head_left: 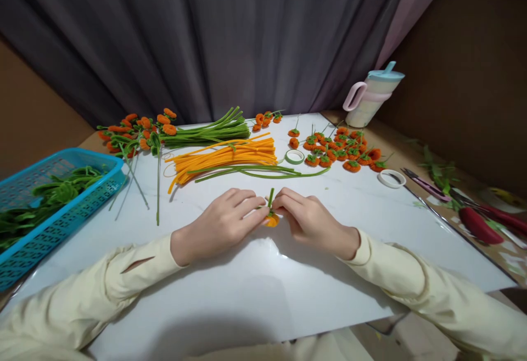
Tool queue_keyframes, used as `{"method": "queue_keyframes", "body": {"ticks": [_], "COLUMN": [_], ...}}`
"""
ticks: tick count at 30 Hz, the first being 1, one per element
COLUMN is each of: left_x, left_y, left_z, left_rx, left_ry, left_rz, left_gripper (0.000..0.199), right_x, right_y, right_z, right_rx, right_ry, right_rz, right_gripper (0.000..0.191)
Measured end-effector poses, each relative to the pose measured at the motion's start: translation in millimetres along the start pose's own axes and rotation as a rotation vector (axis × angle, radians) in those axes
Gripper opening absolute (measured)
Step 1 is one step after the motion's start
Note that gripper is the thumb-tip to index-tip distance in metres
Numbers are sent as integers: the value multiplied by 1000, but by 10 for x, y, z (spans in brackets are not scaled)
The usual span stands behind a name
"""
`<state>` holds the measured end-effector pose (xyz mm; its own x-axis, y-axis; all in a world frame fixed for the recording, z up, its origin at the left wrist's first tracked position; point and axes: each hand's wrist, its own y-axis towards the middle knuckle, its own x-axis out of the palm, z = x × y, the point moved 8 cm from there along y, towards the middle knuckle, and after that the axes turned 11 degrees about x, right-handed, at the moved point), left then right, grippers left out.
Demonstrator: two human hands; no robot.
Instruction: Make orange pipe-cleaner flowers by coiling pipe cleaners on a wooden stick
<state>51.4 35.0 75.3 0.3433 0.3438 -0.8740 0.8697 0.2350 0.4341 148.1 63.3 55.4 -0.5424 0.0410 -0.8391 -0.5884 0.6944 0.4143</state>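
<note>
Over the middle of the white tabletop (230,306), my left hand (224,218) and my right hand (310,221) meet with fingertips closed around a small pipe-cleaner flower (272,220). Its yellow-orange head points down towards me, and a short green stem stands up between my fingers. My fingertips hide part of its green base. Just beyond my hands lie a few loose green pipe cleaners (263,171). Behind those is a tied bundle of orange pipe cleaners (230,155), with a bundle of green pipe cleaners (209,132) farther back.
At left sits a blue basket (66,234) of green fuzzy leaves. Stemmed orange flowers (144,123) lie back left; several orange flower heads (340,144) lie back right, near tape rolls (392,178). A tumbler (373,97), pliers (426,184) and red-handled scissors (480,223) are right.
</note>
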Motion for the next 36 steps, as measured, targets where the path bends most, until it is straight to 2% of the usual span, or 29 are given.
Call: {"method": "queue_keyframes", "body": {"ticks": [4,12,16,19,24,28,32,36], "left_x": [63,109,112,74,-46,-74,-30,-9], "left_y": [58,82,64,51,58,55,46,42], "left_z": [131,197,214,204,203,230,250,215], "left_rx": [91,140,171,181,183,189,197,193], "left_ry": [91,153,181,202,181,143,128,115], "left_rz": [-102,-147,-122,-76,34,59,16,15], "left_gripper": [24,32,28,22,17,17,17,18], "right_x": [31,68,39,-20,-109,-99,-69,-58], "right_y": [-6,3,-2,-21,-134,-240,-299,-283], "right_z": [-11,-32,-43,-115,-340,-427,-442,-410], "right_rx": [10,14,-8,-99,-406,-597,-690,-691], "right_ry": [29,40,1,-98,-317,-416,-441,-429], "right_rz": [-22,-32,11,91,262,317,330,323], "right_gripper": [19,20,21,24,22,24,27,29]}}
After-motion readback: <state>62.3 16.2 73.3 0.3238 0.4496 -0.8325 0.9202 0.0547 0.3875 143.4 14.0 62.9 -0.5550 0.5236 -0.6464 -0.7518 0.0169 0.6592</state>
